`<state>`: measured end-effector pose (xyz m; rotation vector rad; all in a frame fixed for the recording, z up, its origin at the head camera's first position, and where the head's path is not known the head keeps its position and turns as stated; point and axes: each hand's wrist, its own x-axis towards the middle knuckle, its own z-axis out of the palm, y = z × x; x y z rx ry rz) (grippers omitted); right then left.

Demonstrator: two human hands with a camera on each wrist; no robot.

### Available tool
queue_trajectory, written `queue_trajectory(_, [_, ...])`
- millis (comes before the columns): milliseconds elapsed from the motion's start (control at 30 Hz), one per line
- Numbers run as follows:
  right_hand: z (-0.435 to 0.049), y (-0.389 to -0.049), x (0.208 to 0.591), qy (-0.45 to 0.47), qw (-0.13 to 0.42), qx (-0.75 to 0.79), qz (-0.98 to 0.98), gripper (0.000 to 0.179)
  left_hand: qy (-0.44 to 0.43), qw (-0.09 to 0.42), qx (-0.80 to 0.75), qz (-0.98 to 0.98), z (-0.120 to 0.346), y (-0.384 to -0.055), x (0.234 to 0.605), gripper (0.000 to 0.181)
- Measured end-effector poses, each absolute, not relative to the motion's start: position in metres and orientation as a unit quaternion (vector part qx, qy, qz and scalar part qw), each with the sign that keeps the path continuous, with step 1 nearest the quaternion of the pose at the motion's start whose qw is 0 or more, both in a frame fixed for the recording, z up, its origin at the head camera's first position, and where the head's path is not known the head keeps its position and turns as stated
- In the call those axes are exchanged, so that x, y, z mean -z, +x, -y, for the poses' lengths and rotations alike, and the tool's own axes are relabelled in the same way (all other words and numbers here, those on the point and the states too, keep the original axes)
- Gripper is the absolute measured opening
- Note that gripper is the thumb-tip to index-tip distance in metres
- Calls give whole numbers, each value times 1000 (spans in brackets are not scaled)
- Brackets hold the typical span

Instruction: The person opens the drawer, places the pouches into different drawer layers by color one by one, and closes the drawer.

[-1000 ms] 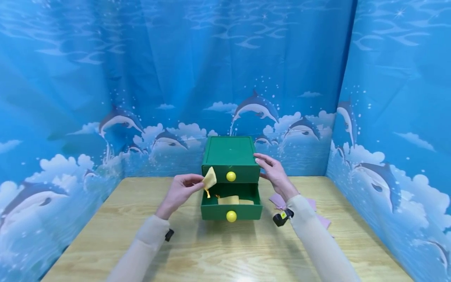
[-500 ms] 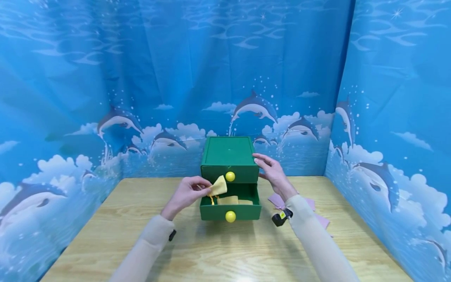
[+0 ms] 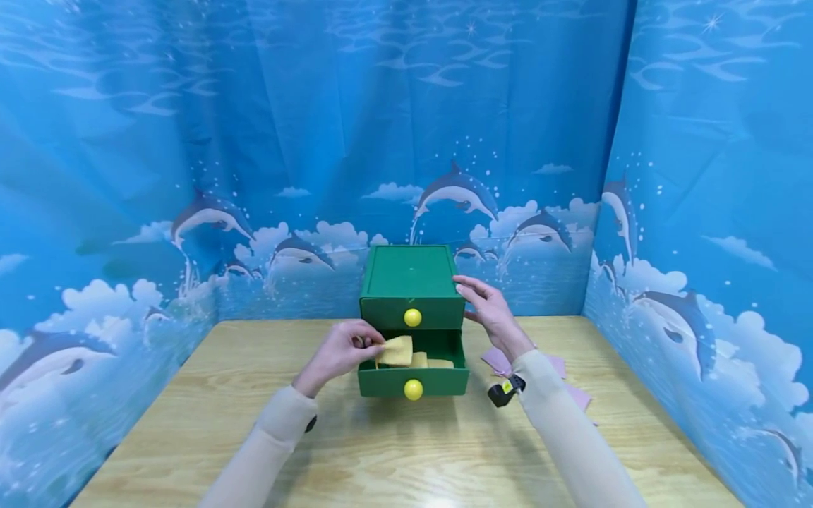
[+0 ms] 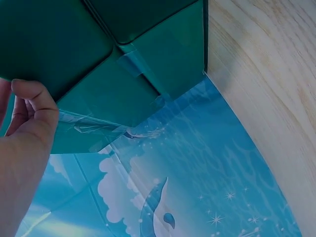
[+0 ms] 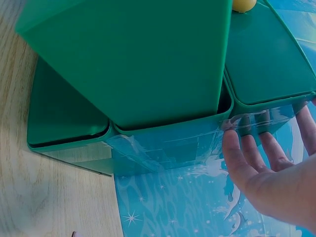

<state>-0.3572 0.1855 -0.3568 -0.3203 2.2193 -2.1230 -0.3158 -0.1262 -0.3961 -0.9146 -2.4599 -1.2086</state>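
A small yellow drawstring pouch (image 3: 399,351) is pinched between the thumb and fingers of my left hand (image 3: 345,351), low over the pulled-out drawer (image 3: 381,383). Two more yellow pieces of cloth (image 3: 440,364) lie inside that drawer. My right hand (image 3: 495,315) touches the right side of the green cabinet (image 3: 410,271), its fingers fairly straight. In the right wrist view, the fingertips of this hand (image 5: 276,173) lie along the cabinet's side, beside the extended middle drawer (image 5: 148,64). The left wrist view shows my left hand (image 4: 34,123) at the drawer; the pouch is hidden there.
Several pink cloth pieces (image 3: 579,396) lie on the wooden table (image 3: 406,451) to the right, partly behind my right forearm. Round yellow knobs (image 3: 413,389) stick out from the drawer fronts. Close behind the cabinet hangs a blue dolphin-print curtain (image 3: 317,176).
My left hand has moved right and down with the yellow pouch, from in front of the cabinet's left edge to low in the pulled-out drawer. My right hand stays at the cabinet's side.
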Motion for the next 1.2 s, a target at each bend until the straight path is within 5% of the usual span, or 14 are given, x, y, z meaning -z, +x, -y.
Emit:
queue_trajectory(700, [-184, -360, 358, -101, 26, 686, -720, 49, -275, 125, 501, 811, 122, -301, 389, 14])
queue_trajectory(1200, [-185, -357, 358, -96, 26, 691, -716, 48, -326, 167, 490, 791, 102, -281, 384, 12])
